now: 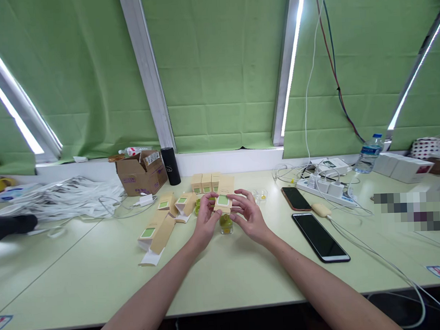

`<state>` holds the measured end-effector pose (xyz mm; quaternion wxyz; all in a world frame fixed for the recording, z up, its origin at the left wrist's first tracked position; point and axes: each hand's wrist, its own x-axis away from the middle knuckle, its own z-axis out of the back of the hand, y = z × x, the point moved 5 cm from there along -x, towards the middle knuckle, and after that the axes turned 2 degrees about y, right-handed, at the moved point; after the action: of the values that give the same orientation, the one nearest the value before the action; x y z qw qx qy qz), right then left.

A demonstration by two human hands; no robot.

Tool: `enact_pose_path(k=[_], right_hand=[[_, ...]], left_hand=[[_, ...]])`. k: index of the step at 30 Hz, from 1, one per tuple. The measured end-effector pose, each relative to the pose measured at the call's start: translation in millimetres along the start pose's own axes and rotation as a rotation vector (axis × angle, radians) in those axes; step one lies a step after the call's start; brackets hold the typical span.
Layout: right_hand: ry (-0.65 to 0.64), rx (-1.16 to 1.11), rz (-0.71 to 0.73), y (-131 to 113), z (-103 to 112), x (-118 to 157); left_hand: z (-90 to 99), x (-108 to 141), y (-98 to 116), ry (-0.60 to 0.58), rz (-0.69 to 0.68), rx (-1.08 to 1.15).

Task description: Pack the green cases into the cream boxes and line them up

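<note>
Between my hands, just above the table, is a small tan cardboard box [223,188] with a green label or window and a raised flap. My left hand [206,218] grips its left side between thumb and fingers. On the right side, the fingers of my right hand [251,217] are bent against the box, thumb lower down. Directly below it stands a small clear jar [226,227] with a green top; whether the box touches it I cannot tell. More green-topped jars [197,207] are partly hidden behind my left hand.
Opened tan boxes [153,233] lie left, with several upright boxes [205,182] behind. Clear small pieces [260,195] sit right of my hands. Two phones [320,237], a power strip [327,190] and loose cables occupy the right. A brown carton [141,172] and white straps [62,197] are left.
</note>
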<state>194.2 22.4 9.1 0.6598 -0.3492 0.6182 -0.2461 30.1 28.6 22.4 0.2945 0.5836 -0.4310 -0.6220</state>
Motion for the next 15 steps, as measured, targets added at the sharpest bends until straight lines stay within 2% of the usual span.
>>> enact_pose_path(k=[8, 15], right_hand=[[0.045, -0.003, -0.019, -0.3, 0.7, -1.8], [0.064, -0.023, -0.020, -0.4, 3.0, -2.8]], left_hand=[[-0.1, 1.2, -2.7, 0.007, -0.082, -0.094], [2.2, 0.5, 4.2, 0.002, -0.227, -0.270]])
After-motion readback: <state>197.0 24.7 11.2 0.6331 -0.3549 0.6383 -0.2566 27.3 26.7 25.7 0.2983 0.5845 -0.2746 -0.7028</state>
